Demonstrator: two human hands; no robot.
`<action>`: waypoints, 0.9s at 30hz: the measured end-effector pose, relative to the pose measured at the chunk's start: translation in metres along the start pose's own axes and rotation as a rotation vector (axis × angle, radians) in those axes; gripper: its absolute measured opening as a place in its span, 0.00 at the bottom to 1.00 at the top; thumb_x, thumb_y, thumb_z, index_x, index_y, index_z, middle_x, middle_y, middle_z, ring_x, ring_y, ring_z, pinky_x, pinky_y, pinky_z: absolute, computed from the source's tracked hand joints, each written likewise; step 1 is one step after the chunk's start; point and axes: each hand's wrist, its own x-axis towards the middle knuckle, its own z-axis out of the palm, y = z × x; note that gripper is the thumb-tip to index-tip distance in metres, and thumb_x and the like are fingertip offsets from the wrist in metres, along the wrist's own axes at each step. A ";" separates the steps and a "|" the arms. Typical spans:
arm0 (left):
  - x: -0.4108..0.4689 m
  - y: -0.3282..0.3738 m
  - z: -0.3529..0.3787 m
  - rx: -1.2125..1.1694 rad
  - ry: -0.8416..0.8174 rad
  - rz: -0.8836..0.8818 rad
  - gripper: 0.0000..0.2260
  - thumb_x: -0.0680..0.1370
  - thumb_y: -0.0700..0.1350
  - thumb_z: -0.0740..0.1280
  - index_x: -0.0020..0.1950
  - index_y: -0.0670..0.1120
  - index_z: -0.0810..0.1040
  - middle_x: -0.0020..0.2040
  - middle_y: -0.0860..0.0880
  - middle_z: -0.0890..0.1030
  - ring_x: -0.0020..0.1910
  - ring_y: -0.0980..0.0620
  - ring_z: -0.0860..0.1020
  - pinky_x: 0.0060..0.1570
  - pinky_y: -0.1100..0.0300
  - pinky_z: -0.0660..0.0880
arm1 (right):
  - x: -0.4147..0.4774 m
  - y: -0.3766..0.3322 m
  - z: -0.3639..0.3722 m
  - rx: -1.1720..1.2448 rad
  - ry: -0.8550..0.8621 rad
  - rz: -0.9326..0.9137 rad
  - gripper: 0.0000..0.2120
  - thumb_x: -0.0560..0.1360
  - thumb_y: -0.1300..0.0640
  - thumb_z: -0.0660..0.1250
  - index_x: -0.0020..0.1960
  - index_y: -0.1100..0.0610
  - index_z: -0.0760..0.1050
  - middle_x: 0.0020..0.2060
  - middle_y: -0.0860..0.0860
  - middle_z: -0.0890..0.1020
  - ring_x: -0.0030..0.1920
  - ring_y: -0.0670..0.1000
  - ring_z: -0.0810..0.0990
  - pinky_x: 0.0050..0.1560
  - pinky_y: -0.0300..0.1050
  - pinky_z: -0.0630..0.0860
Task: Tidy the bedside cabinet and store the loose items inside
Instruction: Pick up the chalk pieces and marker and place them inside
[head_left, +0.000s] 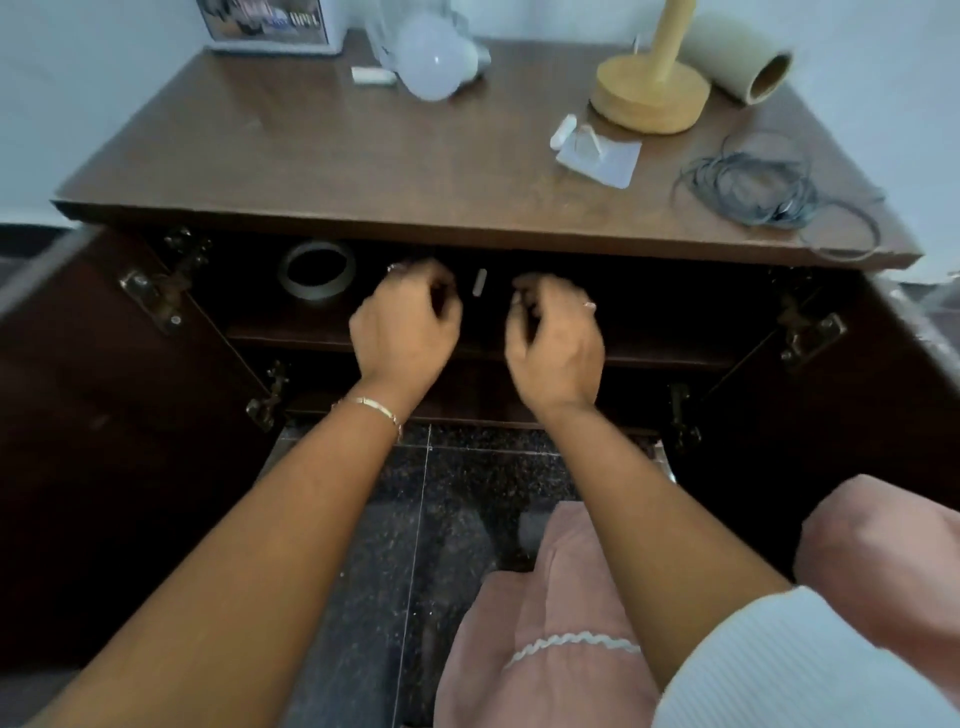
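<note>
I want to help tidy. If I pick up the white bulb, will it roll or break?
The bulb looks round and lies on its side on the cabinet top, so a push would probably roll it. Its frosted globe looks hollow, so likely light, and it might crack if dropped.

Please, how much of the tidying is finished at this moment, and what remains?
Early stage. Done: both doors are open and a tape roll already sits on the inner shelf. In hand: the left hand and right hand reach into that shelf beside a small white piece; whether they hold anything is unclear. Left: the bulb, wire coil, cardboard tube and white packet still lie on the top.
</note>
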 end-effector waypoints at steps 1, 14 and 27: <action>-0.005 0.000 -0.010 -0.038 0.040 0.040 0.08 0.75 0.50 0.65 0.52 0.54 0.80 0.50 0.51 0.82 0.49 0.46 0.81 0.44 0.54 0.75 | -0.003 -0.010 -0.006 -0.022 -0.023 -0.075 0.06 0.74 0.58 0.63 0.49 0.57 0.77 0.43 0.53 0.80 0.46 0.56 0.77 0.47 0.48 0.72; 0.025 0.039 -0.101 -0.381 0.237 0.230 0.01 0.73 0.45 0.69 0.43 0.50 0.79 0.34 0.56 0.78 0.34 0.57 0.76 0.35 0.61 0.73 | 0.057 -0.050 -0.090 -0.305 0.080 -0.224 0.07 0.73 0.54 0.62 0.49 0.53 0.76 0.42 0.49 0.81 0.45 0.53 0.77 0.43 0.48 0.69; 0.106 0.070 -0.045 -0.341 -0.259 0.198 0.22 0.75 0.44 0.69 0.69 0.51 0.72 0.65 0.49 0.75 0.61 0.50 0.76 0.62 0.58 0.70 | 0.124 -0.025 -0.097 -0.347 -0.361 -0.001 0.29 0.78 0.46 0.60 0.74 0.58 0.61 0.71 0.54 0.68 0.68 0.57 0.67 0.67 0.52 0.66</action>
